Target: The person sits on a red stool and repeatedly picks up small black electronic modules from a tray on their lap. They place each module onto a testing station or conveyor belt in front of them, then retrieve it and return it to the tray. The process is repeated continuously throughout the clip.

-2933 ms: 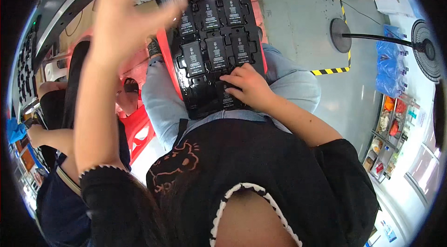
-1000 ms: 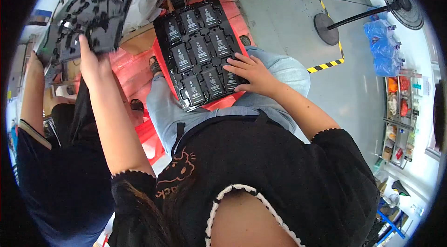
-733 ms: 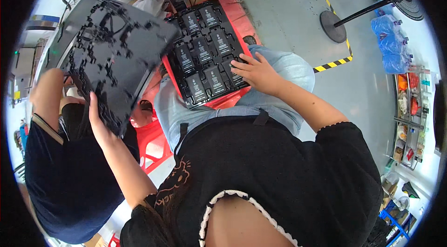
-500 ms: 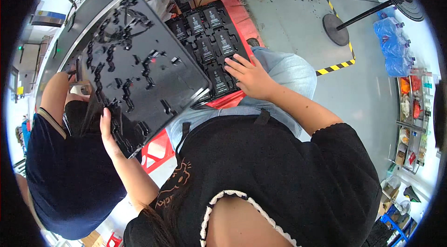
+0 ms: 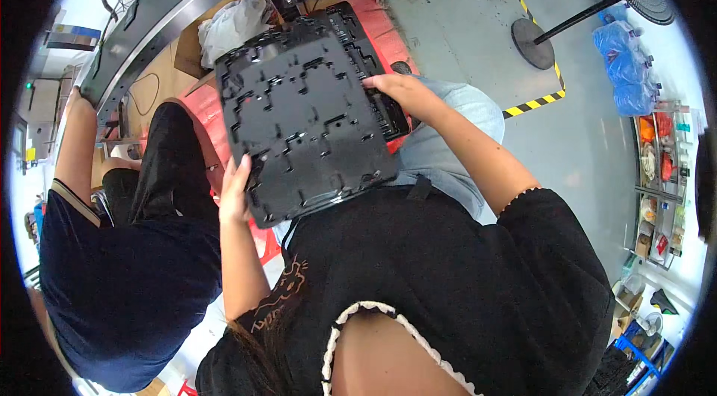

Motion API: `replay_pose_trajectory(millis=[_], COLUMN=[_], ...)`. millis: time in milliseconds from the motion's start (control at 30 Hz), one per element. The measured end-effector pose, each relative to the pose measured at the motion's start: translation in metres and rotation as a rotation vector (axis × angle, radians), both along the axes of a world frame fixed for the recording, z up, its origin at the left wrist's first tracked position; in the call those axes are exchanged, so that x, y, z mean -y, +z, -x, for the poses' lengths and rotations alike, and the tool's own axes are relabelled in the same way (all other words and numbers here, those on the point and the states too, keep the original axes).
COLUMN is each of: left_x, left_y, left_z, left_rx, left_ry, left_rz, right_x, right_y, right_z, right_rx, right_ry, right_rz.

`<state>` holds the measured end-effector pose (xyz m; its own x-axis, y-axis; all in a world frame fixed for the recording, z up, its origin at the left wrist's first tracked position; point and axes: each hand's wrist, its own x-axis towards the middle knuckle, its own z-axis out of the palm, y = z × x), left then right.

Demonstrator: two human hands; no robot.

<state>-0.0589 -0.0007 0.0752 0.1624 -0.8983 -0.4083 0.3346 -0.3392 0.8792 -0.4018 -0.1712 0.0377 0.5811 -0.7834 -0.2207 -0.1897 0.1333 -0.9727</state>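
Note:
A glossy black molded plastic tray [image 5: 299,97] with raised ridges is tilted in front of me, over my lap. My left hand [image 5: 235,193] grips its near left edge, thumb and fingers pressed to the rim. On the opposite side, the fingers of my right hand [image 5: 401,91] are bent at the right edge and close on it. Beneath it lies a second black tray [image 5: 390,116], showing only as a strip along the right and far side. The flat black labelled packs inside that lower tray are now covered.
Red sheeting [image 5: 373,19] lies under the trays. A white plastic bag [image 5: 233,29] sits in a cardboard box beneath the metal bench [image 5: 168,26]. Close on my left sits a co-worker in dark clothes [image 5: 127,276]. A black standing fan [image 5: 534,45] is at the far right.
The raised tray has swung right and down over the lower tray, hiding its packs. My right hand has moved from the lower tray to the raised tray's edge. The co-worker's arm has shifted.

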Motion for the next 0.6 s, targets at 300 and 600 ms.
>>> replay_pose_trajectory(millis=[300,600], left_x=[0.07,0.077], left_y=[-0.107,-0.127], left_z=[0.039,0.061], left_rx=[1.081,0.814], left_ry=[-0.082,0.087], left_rz=[0.156,0.06], right_x=[-0.003,0.009], right_y=[-0.04,-0.051], right_z=[-0.022,0.0], right_rx=[-0.635,-0.116], right_ry=[-0.46,-0.4], right_rz=[0.63,-0.042])
